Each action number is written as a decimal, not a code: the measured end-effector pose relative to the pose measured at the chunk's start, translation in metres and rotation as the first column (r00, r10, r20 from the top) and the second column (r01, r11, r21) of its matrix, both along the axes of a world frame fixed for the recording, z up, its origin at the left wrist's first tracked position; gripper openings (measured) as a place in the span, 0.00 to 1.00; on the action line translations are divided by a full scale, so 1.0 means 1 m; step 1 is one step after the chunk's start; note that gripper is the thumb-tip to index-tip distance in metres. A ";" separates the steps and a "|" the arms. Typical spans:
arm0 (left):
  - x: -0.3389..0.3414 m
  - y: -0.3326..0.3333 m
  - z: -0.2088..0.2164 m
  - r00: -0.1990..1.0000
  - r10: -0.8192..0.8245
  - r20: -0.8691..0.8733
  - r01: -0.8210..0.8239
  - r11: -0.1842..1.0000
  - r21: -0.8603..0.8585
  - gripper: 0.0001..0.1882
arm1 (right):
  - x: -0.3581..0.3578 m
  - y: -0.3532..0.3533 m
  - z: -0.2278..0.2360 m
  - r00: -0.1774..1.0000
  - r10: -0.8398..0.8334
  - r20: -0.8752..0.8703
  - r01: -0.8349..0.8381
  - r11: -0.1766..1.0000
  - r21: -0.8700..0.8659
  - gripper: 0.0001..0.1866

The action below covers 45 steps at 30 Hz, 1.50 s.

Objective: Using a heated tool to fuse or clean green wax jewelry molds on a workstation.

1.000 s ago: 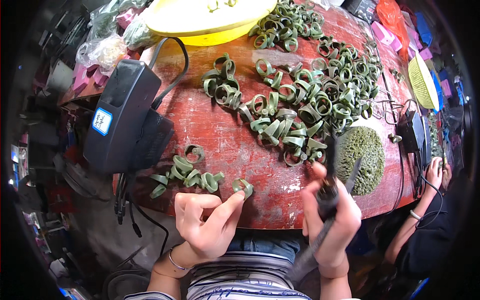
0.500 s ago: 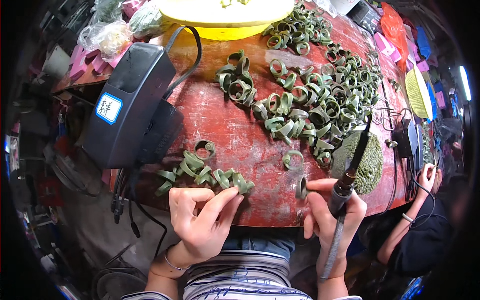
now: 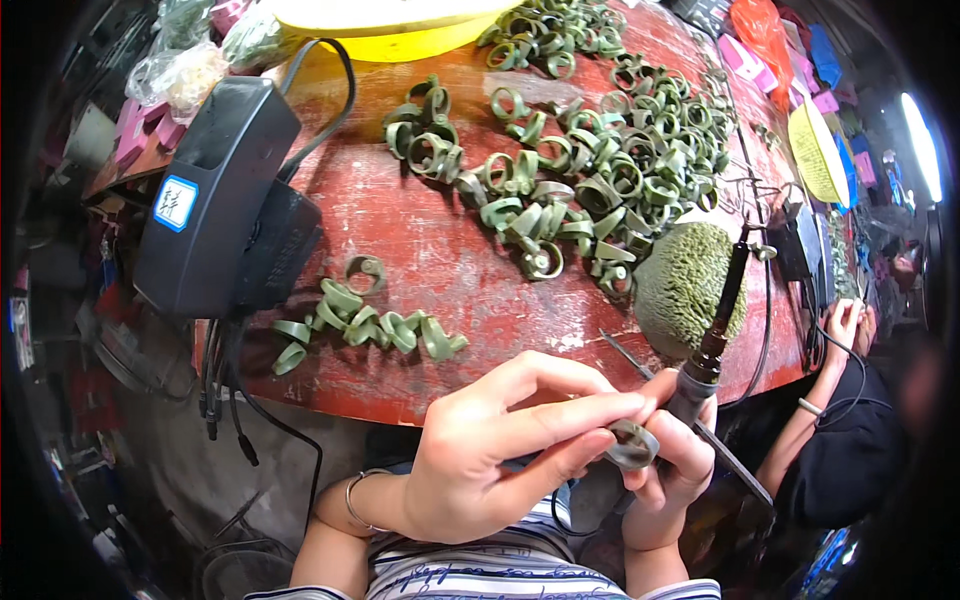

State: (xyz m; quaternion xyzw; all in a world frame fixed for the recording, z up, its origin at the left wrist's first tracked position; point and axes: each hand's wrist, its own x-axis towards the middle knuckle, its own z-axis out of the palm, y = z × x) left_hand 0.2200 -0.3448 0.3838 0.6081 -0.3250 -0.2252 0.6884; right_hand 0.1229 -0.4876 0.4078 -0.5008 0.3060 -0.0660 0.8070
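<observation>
Over the table's near edge, my left hand [image 3: 500, 450] is closed, thumb and fingers pinching a dark green wax-like ring [image 3: 634, 448]. My right hand [image 3: 668, 470] meets it there, its fingers also against the ring. In that same right hand is a pen-shaped tool, like a soldering iron [image 3: 712, 345], its dark shaft pointing up and away. A slim flat metal tool [image 3: 735, 465] also passes through the right hand; its thin end shows beyond the fingers. To the left of the hands lies a short row of green rings [image 3: 365, 325].
A large heap of green rings [image 3: 640, 150] covers the far middle. A rough green lump [image 3: 690, 285] stands at the right, near the pen's shaft. A black box [image 3: 215, 200] with cables is at left, a yellow basin [image 3: 400, 45] behind. At far right, another person's hands [image 3: 845, 325] work.
My left hand has left the ring row and moved right to the ring at my right hand. A loose ring near the middle is gone from its spot. The metal tool has swung round.
</observation>
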 end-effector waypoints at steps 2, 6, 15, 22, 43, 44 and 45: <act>-0.001 -0.004 -0.003 0.998 -0.007 -0.056 0.004 0.999 -0.053 0.13 | -0.003 0.003 -0.002 0.996 -0.090 -0.005 0.090 0.996 -0.029 0.13; -0.004 -0.006 -0.012 0.955 -0.030 -0.294 -0.023 0.984 -0.177 0.11 | -0.010 -0.010 -0.003 0.998 -0.067 -0.008 0.067 0.998 0.019 0.14; -0.015 -0.013 -0.010 0.700 -0.084 -0.709 -0.154 0.952 -0.265 0.14 | -0.031 -0.012 -0.032 0.973 -0.227 -0.035 0.208 0.936 -0.284 0.15; -0.011 -0.013 -0.018 0.847 -0.237 -0.476 0.099 0.950 -0.297 0.24 | -0.043 0.002 -0.014 0.966 -0.243 0.086 0.257 0.929 -0.267 0.20; -0.022 -0.019 -0.017 0.889 -0.170 -0.425 0.119 0.983 -0.143 0.20 | -0.040 0.002 -0.025 0.956 -0.085 0.281 0.195 0.900 -0.390 0.14; -0.022 -0.019 -0.017 0.893 -0.171 -0.417 0.125 0.983 -0.137 0.20 | -0.040 0.002 -0.027 0.948 -0.094 0.306 0.217 0.889 -0.402 0.14; -0.023 -0.019 -0.017 0.894 -0.172 -0.415 0.123 0.982 -0.142 0.20 | -0.041 0.003 -0.027 0.948 -0.117 0.296 0.238 0.879 -0.413 0.13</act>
